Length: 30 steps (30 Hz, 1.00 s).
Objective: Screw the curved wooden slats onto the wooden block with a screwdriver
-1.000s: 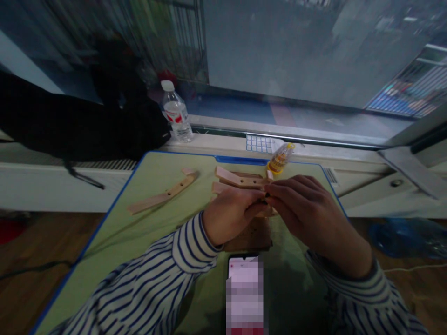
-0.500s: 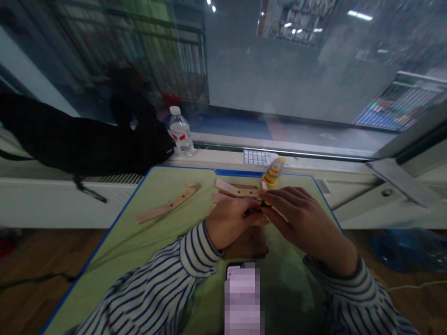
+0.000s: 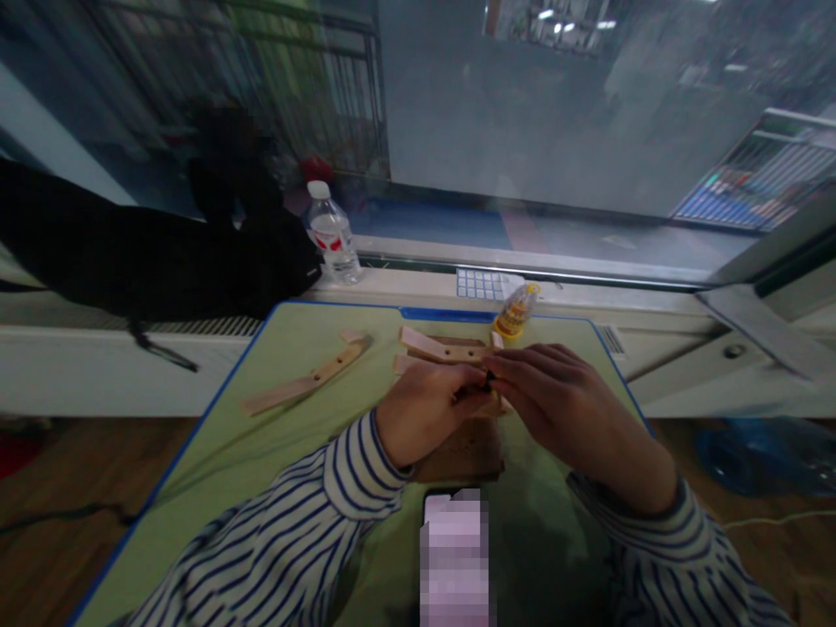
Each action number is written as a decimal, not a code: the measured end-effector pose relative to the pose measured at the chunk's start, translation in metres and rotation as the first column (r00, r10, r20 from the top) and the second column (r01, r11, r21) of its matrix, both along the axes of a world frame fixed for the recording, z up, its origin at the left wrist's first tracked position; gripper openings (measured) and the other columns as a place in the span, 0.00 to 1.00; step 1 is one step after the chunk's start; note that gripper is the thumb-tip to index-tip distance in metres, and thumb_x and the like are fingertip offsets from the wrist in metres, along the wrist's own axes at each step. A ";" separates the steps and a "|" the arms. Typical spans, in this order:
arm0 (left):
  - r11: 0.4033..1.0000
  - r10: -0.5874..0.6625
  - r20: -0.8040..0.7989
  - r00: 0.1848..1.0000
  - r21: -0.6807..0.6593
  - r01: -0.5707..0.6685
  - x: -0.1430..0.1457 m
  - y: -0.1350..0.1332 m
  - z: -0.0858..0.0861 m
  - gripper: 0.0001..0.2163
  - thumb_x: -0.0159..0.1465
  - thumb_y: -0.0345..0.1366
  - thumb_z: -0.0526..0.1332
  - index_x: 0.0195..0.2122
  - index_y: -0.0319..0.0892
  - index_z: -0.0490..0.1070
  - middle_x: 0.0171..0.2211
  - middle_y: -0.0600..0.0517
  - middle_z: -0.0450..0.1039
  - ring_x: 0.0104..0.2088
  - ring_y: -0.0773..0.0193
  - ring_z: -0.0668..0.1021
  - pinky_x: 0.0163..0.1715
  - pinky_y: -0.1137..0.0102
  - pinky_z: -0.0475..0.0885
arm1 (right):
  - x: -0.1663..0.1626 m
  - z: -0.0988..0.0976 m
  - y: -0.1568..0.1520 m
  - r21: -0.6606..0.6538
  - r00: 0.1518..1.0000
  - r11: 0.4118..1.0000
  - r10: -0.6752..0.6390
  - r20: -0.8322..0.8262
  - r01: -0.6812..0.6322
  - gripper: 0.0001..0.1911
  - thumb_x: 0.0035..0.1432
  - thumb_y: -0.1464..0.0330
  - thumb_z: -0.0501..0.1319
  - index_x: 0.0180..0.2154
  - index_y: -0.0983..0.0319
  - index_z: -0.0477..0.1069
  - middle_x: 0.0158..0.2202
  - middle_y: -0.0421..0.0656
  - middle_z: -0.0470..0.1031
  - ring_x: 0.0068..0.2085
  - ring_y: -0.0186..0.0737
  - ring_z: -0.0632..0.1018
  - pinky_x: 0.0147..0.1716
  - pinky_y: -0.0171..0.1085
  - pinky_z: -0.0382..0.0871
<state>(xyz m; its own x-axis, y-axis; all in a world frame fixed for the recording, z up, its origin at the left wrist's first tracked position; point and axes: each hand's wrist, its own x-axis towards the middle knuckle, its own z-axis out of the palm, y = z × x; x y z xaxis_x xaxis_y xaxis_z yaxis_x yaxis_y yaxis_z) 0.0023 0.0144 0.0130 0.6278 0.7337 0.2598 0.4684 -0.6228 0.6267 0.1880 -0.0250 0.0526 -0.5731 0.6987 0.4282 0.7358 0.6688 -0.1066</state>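
My left hand (image 3: 421, 411) and my right hand (image 3: 568, 409) meet over the middle of the table, fingertips nearly touching. Both are closed in a pinch around a small dark piece (image 3: 489, 378), mostly hidden by the fingers, so its kind cannot be told. Just beyond them lies a pale wooden piece (image 3: 450, 353) with two holes and an angled end. The end of another wooden strip (image 3: 403, 364) shows beside my left hand. Below my hands rests a brown wooden board (image 3: 461, 457). A separate angled wooden piece (image 3: 304, 383) with holes lies to the left.
A small clear bottle (image 3: 513, 318) with yellow cap and base stands at the table's far edge. A phone (image 3: 454, 557) lies near me on the green table (image 3: 215, 505). On the sill are a water bottle (image 3: 336, 239), a black bag (image 3: 183, 270) and a gridded sheet (image 3: 480, 283).
The view has shifted slightly. Both hands keep their pinch at the same spot, with only small finger movement; the wooden pieces lie as before.
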 end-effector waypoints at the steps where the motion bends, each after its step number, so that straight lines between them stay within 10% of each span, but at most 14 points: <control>1: 1.000 0.001 0.002 1.000 0.009 -0.001 0.000 0.000 0.000 0.07 0.64 0.35 0.59 0.35 0.39 0.76 0.34 0.50 0.79 0.34 0.63 0.79 0.35 0.69 0.70 | 0.000 0.000 0.000 0.003 1.000 1.000 0.003 -0.004 -0.003 0.13 0.63 0.72 0.56 0.49 0.66 0.70 0.48 0.49 0.77 0.44 0.45 0.76 0.45 0.46 0.71; 30: 1.000 -0.006 0.034 0.999 0.011 0.005 0.001 0.000 -0.004 0.09 0.64 0.37 0.59 0.41 0.40 0.75 0.38 0.49 0.79 0.36 0.61 0.79 0.36 0.68 0.71 | -0.005 -0.001 -0.003 -0.001 1.000 1.000 -0.030 -0.001 0.030 0.12 0.62 0.72 0.57 0.47 0.68 0.70 0.46 0.50 0.77 0.44 0.46 0.76 0.45 0.47 0.72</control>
